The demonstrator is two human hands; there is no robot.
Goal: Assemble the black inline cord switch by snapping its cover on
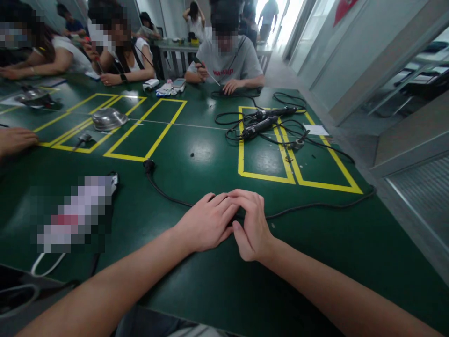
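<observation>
My left hand (206, 223) and my right hand (253, 229) lie together on the green table (196, 154), fingers touching at the tips. Both rest over a black cable (164, 194) that runs from a plug near the yellow markings, under my hands, and off to the right. The fingers of each hand are stretched out flat, palm down. I cannot see anything gripped in either hand; the cable section beneath them is hidden.
Two black electric screwdrivers (261, 125) with tangled cords lie in a yellow-marked box at the right. A metal bowl (108, 119) sits at the left. Several people sit along the far and left edges. A pixelated object lies at my left.
</observation>
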